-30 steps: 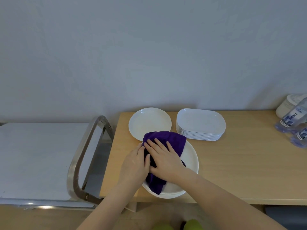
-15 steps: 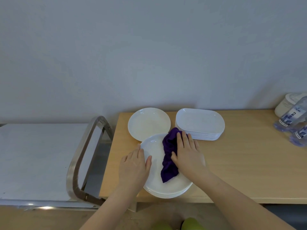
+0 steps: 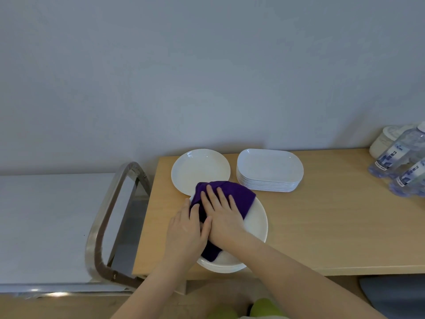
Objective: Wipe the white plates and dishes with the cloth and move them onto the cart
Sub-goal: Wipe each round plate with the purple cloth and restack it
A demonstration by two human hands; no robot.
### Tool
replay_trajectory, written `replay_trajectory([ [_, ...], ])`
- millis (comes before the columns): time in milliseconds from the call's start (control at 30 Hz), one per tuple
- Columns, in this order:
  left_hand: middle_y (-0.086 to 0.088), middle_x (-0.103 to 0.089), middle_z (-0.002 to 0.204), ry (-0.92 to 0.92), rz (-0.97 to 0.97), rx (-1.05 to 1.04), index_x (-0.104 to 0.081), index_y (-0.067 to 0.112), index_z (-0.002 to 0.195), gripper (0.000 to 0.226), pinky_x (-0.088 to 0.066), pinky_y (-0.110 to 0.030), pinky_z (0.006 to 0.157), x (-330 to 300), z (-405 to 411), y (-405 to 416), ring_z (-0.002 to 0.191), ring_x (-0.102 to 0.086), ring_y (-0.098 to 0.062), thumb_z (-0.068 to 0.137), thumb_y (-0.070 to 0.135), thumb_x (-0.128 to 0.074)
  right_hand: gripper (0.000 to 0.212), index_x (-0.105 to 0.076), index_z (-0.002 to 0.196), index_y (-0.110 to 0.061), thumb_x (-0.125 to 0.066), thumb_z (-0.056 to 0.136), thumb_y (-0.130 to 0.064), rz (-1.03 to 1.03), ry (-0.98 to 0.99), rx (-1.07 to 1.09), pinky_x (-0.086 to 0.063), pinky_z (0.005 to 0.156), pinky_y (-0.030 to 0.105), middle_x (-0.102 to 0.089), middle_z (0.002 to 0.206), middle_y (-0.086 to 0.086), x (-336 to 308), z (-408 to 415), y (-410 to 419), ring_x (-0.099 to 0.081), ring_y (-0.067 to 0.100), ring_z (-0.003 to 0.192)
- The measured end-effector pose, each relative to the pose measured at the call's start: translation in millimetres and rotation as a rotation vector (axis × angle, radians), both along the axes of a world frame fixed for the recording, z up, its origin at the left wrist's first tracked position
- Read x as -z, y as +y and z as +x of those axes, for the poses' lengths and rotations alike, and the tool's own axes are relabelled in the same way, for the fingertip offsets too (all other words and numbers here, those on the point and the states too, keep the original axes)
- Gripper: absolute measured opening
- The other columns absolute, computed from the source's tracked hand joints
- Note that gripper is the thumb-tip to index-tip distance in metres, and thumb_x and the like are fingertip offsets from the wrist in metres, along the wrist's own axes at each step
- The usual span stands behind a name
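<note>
- Your right hand (image 3: 220,217) lies flat, fingers straight, pressing the purple cloth (image 3: 239,196) onto the top plate of the near stack of round plates (image 3: 256,224); that stack sits at the front of the desk (image 3: 322,226), its near rim seeming to jut past the desk's front edge.
- Your left hand (image 3: 186,233) rests on the stack's left rim with fingers loosely extended, touching the cloth's edge; it steadies rather than grips.
- Risk: a hard stroke toward you could slide the stack further over the edge; the overhang leaves little margin, and smooth plates skate on one another.
- A second round plate (image 3: 200,171) lies just behind, the cloth overlapping its near rim; a sweep away from you could shove it toward the wall.
- The stack of oblong dishes (image 3: 270,171) stands just right of that plate; a wide wipe could catch its edge.
- The cart (image 3: 46,226) waits to the left, its metal handle (image 3: 110,217) standing between desk and cart top; a low carry could strike it.
- Water bottles (image 3: 400,162) stand at the far right, well apart.
</note>
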State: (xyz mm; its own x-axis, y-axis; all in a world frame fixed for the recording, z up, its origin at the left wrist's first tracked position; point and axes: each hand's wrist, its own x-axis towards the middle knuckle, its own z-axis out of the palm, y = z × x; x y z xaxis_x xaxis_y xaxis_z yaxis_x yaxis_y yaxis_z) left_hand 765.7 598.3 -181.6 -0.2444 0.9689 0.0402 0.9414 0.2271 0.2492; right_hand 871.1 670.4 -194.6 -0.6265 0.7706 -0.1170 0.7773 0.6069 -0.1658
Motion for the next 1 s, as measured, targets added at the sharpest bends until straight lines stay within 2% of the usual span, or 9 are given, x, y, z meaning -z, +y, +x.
replay_trajectory([
  [100, -0.006, -0.03, 0.153, 0.018, 0.01, -0.005, -0.037, 0.018, 0.142, 0.058, -0.029, -0.029, 0.11, 0, 2, -1, 0.138, -0.034, -0.017, 0.097, 0.051, -0.022, 0.072, 0.008, 0.151, -0.025, -0.036, 0.096, -0.04, -0.028, 0.015, -0.068, 0.002, 0.117, 0.044, 0.013, 0.159, -0.003, -2, 2, -4, 0.01, 0.021, 0.146],
  [233, -0.004, -0.029, 0.154, 0.04, -0.007, -0.031, -0.032, 0.017, 0.145, 0.063, -0.028, -0.029, 0.111, 2, 2, -2, 0.139, -0.031, -0.016, 0.096, 0.053, -0.016, 0.066, -0.003, 0.152, -0.027, -0.031, 0.095, -0.048, -0.068, 0.021, -0.081, -0.002, 0.117, 0.043, 0.007, 0.16, -0.003, -8, 17, -5, 0.002, 0.019, 0.147],
  [433, -0.002, -0.023, 0.156, 0.058, -0.045, -0.062, -0.019, 0.015, 0.15, 0.067, -0.021, -0.028, 0.114, 6, 0, -3, 0.142, -0.026, -0.015, 0.096, 0.054, -0.015, 0.069, -0.008, 0.152, -0.019, -0.029, 0.094, -0.049, -0.03, -0.092, 0.054, -0.004, 0.118, 0.039, 0.001, 0.16, 0.002, -12, 52, -1, -0.004, 0.02, 0.147],
  [567, -0.001, -0.023, 0.156, 0.019, -0.038, -0.075, -0.019, 0.017, 0.149, 0.064, -0.021, -0.029, 0.114, 7, 1, -3, 0.142, -0.025, -0.015, 0.097, 0.053, -0.017, 0.066, -0.015, 0.151, -0.013, -0.029, 0.096, -0.047, 0.028, -0.147, 0.125, -0.006, 0.118, 0.036, -0.005, 0.16, 0.006, -18, 61, -2, -0.009, 0.02, 0.146],
  [733, -0.002, -0.027, 0.155, 0.021, -0.035, -0.09, -0.025, 0.015, 0.148, 0.063, -0.024, -0.029, 0.113, 6, 2, -3, 0.14, -0.03, -0.016, 0.097, 0.052, -0.018, 0.068, -0.018, 0.148, -0.007, -0.031, 0.097, -0.049, -0.004, -0.181, 0.192, -0.012, 0.118, 0.041, -0.01, 0.158, 0.015, -23, 50, -18, -0.015, 0.029, 0.145],
  [900, -0.005, -0.034, 0.152, -0.007, 0.015, -0.094, -0.035, 0.016, 0.143, 0.061, -0.028, -0.031, 0.11, 6, 5, -4, 0.137, -0.036, -0.018, 0.096, 0.051, -0.02, 0.071, -0.016, 0.15, -0.013, -0.03, 0.095, -0.056, -0.091, -0.038, 0.134, -0.017, 0.117, 0.037, -0.007, 0.16, 0.008, -22, 59, -35, -0.015, 0.025, 0.145],
  [1000, -0.008, -0.034, 0.151, -0.065, 0.045, -0.074, -0.038, 0.015, 0.14, 0.056, -0.029, -0.032, 0.11, 7, 5, -4, 0.137, -0.035, -0.02, 0.097, 0.048, -0.025, 0.065, -0.014, 0.151, -0.018, -0.028, 0.097, -0.051, -0.14, 0.052, 0.093, -0.015, 0.117, 0.037, -0.007, 0.16, 0.001, -21, 50, -48, -0.009, 0.024, 0.146],
])
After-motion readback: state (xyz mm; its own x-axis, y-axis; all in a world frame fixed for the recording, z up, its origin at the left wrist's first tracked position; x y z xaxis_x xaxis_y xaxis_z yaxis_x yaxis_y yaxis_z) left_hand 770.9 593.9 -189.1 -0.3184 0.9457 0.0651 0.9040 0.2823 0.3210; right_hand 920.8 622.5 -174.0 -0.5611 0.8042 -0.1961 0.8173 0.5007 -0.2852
